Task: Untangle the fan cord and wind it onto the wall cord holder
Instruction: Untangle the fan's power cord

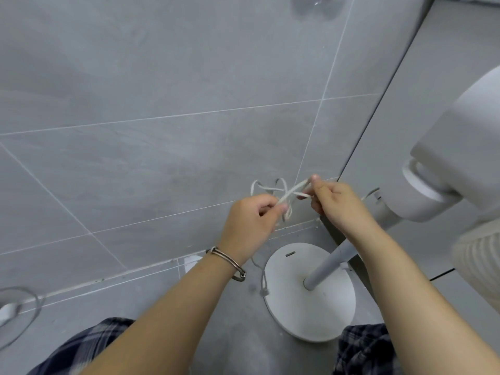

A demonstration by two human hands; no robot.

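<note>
A thin white fan cord (290, 192) hangs in tangled loops in front of the grey tiled wall, stretched between both hands. My left hand (250, 220), with a metal bracelet on the wrist, pinches one end of the tangle. My right hand (335, 203) pinches a strand at the other side, slightly higher. A length of cord drops from the tangle to the round white fan base (319, 315) on the floor. A blurred mount, possibly the wall cord holder (315, 4), shows at the top edge.
The white fan pole (331, 262) rises from the base to the fan head (457, 158) at the right, close to my right arm. A wall corner runs down at right. A transparent round object (13, 312) sits on the wall at lower left.
</note>
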